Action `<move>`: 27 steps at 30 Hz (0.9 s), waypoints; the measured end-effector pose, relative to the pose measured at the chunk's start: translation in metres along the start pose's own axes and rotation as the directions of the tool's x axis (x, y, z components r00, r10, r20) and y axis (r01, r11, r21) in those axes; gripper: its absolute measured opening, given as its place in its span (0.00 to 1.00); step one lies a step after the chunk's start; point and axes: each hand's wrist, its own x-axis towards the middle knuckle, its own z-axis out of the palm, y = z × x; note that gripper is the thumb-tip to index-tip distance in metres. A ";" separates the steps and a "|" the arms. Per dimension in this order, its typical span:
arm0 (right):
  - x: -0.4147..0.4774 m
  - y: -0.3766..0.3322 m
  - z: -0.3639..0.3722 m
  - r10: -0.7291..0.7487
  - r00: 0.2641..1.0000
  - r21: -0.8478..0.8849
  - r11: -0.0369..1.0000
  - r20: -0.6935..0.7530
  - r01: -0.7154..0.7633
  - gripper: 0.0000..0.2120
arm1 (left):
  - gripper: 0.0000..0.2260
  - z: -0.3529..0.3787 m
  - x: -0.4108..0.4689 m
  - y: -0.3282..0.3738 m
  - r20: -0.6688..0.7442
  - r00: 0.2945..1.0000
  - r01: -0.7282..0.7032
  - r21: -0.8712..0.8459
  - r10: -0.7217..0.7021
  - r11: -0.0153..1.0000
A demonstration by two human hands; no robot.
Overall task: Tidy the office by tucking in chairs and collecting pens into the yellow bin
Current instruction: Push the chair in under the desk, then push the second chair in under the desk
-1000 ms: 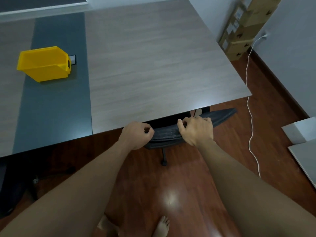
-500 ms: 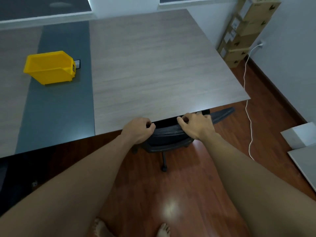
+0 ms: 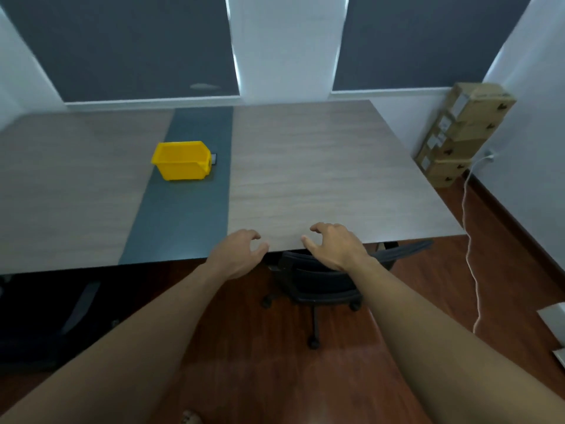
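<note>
A black office chair (image 3: 318, 280) sits pushed under the near edge of the wood-grain table (image 3: 321, 179), its back just below the tabletop. My left hand (image 3: 238, 252) and my right hand (image 3: 334, 247) hover above the chair back at the table edge, fingers curled apart, holding nothing. The yellow bin (image 3: 182, 160) stands on the table's dark grey centre strip, far left of my hands. I see no pens.
Stacked cardboard boxes (image 3: 458, 133) lean against the right wall. A white cable (image 3: 470, 240) trails across the wooden floor at the right. Another dark chair (image 3: 55, 316) sits under the table at the left. A small dark object lies right of the bin.
Both hands let go of the chair back and lifted to the table edge. The chair went further under the table. My view tilted up, showing the far wall.
</note>
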 end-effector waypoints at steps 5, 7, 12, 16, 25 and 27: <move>-0.001 -0.071 0.010 -0.115 0.993 0.031 0.993 0.030 0.114 0.34 | 0.28 -0.040 -0.058 -0.048 -0.092 0.993 0.079 -0.011 -0.079 0.997; -0.002 -0.103 0.015 -0.160 0.986 0.042 0.987 0.040 0.158 0.34 | 0.28 -0.055 -0.083 -0.071 -0.119 0.985 0.126 -0.019 -0.127 0.992; -0.004 -0.191 0.034 -0.293 0.954 0.058 0.955 0.059 0.290 0.33 | 0.28 -0.089 -0.145 -0.137 -0.182 0.954 0.230 -0.066 -0.239 0.971; -0.008 -0.262 0.057 -0.361 0.930 0.053 0.932 0.066 0.358 0.34 | 0.29 -0.117 -0.190 -0.197 -0.210 0.924 0.303 -0.109 -0.319 0.947; -0.028 -0.424 0.123 -0.403 0.908 0.092 0.915 0.120 0.393 0.34 | 0.29 -0.174 -0.290 -0.352 -0.238 0.881 0.375 -0.175 -0.408 0.910; -0.031 -0.459 0.139 -0.411 0.902 0.095 0.911 0.131 0.401 0.34 | 0.28 -0.186 -0.309 -0.388 -0.251 0.872 0.384 -0.178 -0.419 0.906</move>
